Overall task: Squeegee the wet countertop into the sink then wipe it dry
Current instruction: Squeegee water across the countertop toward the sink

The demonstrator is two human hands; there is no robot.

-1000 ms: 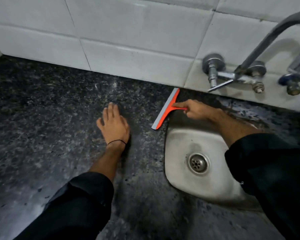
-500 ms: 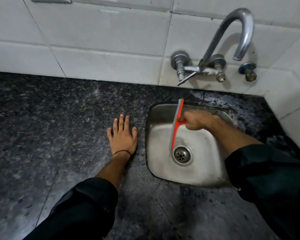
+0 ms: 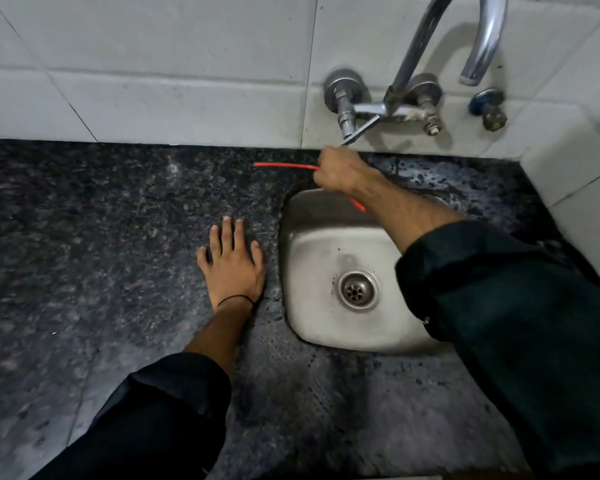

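1 squeegee [image 3: 284, 165] gripped, right hand [image 3: 338, 169]

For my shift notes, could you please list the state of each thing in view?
squeegee: held, near the back wall
right hand: closed on the squeegee
left hand: flat on the countertop, fingers spread
countertop: wet patches behind the sink
sink: empty
faucet: not running
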